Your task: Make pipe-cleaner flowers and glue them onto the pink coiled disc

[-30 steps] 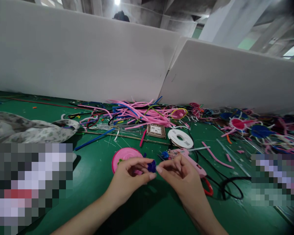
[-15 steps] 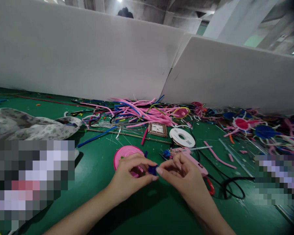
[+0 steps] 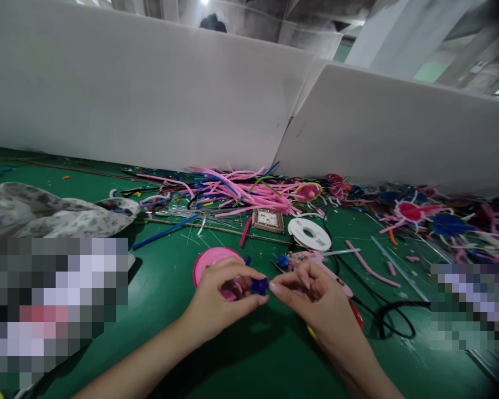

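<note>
A small dark blue, petal-shaped piece point(image 3: 258, 286) is pinched between the thumb and fingers of my left hand point(image 3: 222, 288). From the right, my right hand point(image 3: 311, 291) meets its edge with thumb and forefinger pressed together. Behind my left hand lies a round pink disc point(image 3: 210, 260), partly covered by the fingers. A pink glue gun point(image 3: 341, 282) rests behind my right hand, which hides part of it. Close to its front end is a small blue tuft point(image 3: 281, 260). Red and yellow handle loops point(image 3: 356, 315) show from under my right hand.
A heap of pink stems point(image 3: 249, 191) lies against the white partition point(image 3: 149, 88). Nearer are a small ornate frame point(image 3: 268, 220) and a white spool point(image 3: 310, 233). Coloured craft pieces point(image 3: 449, 224) crowd the right, floral cloth point(image 3: 45, 210) the left. A black cable point(image 3: 393, 307) curls across the green table point(image 3: 241, 366).
My right hand's fingertips have shifted slightly right, and more of the blue piece shows. A yellow loop now shows below my right hand. My left hand stays nearly in place.
</note>
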A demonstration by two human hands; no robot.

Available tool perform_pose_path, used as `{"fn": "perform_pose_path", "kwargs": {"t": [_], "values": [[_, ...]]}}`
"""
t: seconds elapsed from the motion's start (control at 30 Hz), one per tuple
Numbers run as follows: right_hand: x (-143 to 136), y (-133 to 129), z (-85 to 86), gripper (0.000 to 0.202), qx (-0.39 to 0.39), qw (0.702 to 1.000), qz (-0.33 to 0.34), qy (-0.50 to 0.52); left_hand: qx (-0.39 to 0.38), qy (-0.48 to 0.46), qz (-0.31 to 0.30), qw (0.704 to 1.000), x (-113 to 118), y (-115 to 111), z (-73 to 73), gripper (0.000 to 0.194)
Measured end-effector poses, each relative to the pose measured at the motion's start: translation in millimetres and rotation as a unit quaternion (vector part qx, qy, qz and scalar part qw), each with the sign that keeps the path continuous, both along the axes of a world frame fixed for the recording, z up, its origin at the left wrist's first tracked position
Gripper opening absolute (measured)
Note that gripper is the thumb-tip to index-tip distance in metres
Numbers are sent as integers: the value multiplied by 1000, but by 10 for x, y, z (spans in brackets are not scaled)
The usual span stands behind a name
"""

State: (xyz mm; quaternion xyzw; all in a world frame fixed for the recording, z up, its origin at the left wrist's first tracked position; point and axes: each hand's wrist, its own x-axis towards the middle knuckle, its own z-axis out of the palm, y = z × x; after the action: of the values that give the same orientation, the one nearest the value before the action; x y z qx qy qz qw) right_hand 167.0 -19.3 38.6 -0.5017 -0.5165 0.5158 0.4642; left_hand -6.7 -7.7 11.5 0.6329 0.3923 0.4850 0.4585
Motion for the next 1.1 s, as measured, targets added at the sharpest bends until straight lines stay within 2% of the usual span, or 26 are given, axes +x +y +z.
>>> {"fn": "perform_pose_path", "kwargs": {"t": [0.3, 0.47, 0.63, 0.8, 1.1], "values": [[-55, -5, 6, 45, 2, 1000, -18, -14, -16, -19, -5, 1000, -6, -9, 8, 21], [-83, -17, 46, 44, -16, 999, -23, -18, -51, -43, -12, 998, 11, 5, 4, 22], [-69, -4, 17, 45, -17, 1000, -20, -6, -92, -61, -18, 994, 21, 28, -44, 26], [-43, 10, 0, 39, -7, 1000, 8, -17, -97, -71, -21, 992, 25, 40, -80, 25], [25, 50, -59, 28, 40, 997, -3, -63, -86, -73, -23, 993, 4, 38, -75, 26]]}}
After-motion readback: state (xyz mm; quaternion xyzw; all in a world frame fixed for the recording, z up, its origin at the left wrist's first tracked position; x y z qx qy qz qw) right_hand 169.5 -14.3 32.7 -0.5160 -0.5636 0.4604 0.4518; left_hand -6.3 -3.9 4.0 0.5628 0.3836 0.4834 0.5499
